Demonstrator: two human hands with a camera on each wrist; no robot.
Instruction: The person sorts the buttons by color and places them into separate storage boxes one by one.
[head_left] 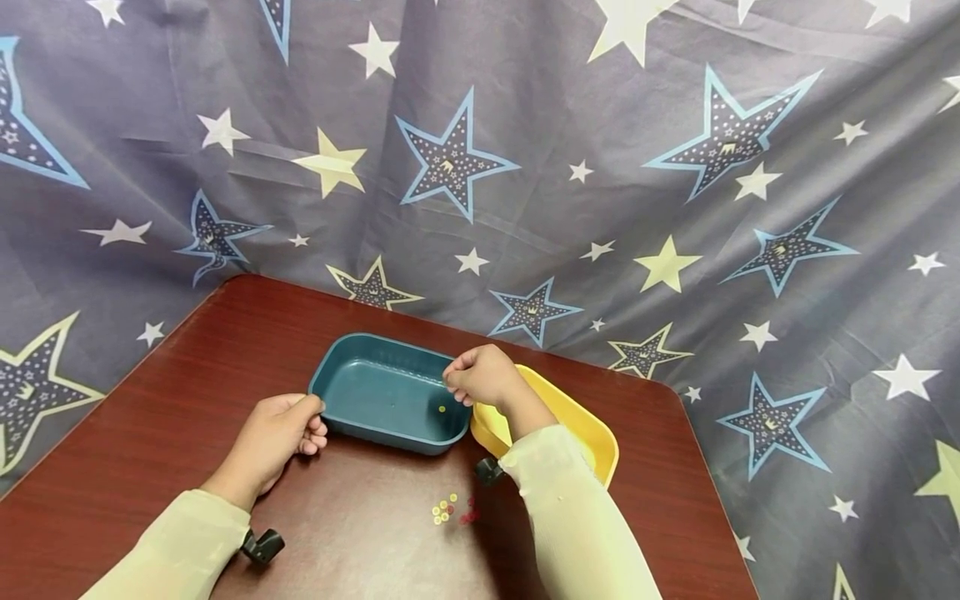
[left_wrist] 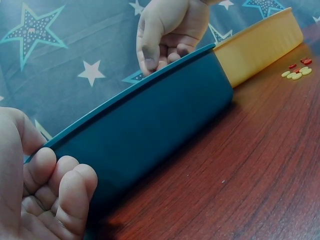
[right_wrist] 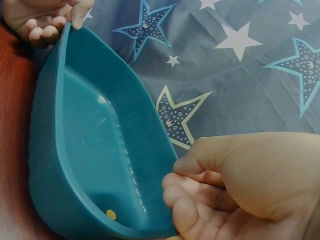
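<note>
A teal plastic tub (head_left: 390, 439) stands on the table, one small yellow disc, like a button (head_left: 442, 409), lying inside near its right end. At the tub's left end my left hand (head_left: 279, 437) grips the rim, thumb on top and fingers curled outside. Over the far right corner is my right hand (head_left: 486, 379), its fingers curled and thumb tip against the index finger. Nothing shows between those fingertips; whether they touch the rim is unclear. Several loose yellow discs (left_wrist: 297, 76) and red discs (left_wrist: 306, 61) lie on the table in front of the tubs.
A yellow tub (head_left: 592, 422) sits right beside the teal one, partly hidden under my right forearm. The brown wooden table (head_left: 360, 525) ends at a star-patterned curtain (head_left: 525, 242) behind. Dark wrist mounts (head_left: 262, 547) show at both sleeves.
</note>
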